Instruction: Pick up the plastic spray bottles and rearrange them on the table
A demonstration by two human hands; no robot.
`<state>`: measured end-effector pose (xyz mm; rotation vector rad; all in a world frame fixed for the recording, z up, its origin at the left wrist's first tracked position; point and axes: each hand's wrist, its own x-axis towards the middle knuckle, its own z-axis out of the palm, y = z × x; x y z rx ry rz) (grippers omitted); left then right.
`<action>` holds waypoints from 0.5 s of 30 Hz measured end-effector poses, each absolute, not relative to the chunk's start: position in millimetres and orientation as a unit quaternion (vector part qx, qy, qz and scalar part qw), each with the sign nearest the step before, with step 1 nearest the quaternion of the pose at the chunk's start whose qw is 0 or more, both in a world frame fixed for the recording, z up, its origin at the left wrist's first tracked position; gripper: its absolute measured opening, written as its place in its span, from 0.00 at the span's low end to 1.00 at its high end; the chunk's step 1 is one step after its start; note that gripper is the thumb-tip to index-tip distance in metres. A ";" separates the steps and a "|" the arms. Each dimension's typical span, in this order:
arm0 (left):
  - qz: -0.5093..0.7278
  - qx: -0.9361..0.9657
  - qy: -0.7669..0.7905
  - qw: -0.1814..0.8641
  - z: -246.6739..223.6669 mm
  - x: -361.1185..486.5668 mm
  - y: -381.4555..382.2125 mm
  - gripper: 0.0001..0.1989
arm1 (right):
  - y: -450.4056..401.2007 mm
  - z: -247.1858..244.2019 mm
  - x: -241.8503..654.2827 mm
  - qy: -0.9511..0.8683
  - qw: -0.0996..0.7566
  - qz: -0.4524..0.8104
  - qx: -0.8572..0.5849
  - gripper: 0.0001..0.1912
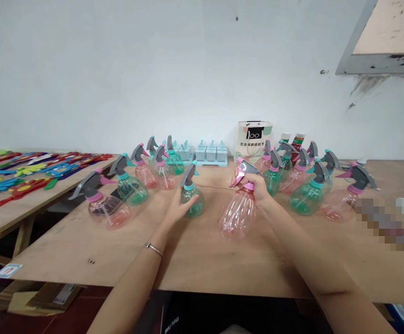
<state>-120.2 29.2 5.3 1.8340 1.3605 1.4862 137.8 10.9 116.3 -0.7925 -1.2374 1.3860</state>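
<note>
Here, our right hand (252,182) grasps the pink spray bottle (238,212) by its sprayer head, above the wooden table (202,260). Our left hand (184,206) cups the green spray bottle (195,206) just beside it, grip firmness unclear

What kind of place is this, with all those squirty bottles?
It looks like a workroom or product-sorting room, though I can't be sure. Many pink and green spray bottles stand on a plain wooden table, and colourful hand-shaped pieces cover the next table.
</note>
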 end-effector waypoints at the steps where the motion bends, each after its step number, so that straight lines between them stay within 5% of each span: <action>1: 0.534 0.658 0.488 0.210 5.5 -119.7 28.9 0.29 | 10.9 116.2 138.3 -0.525 0.537 0.575 -0.323 0.11; 8: 0.535 0.653 0.489 0.219 9.0 -117.9 26.4 0.28 | 13.5 115.0 143.4 -0.567 0.502 0.574 -0.313 0.21; 15: 0.530 0.651 0.490 0.237 10.4 -118.7 28.3 0.32 | 20.8 112.6 141.4 -0.485 0.563 0.560 -0.366 0.10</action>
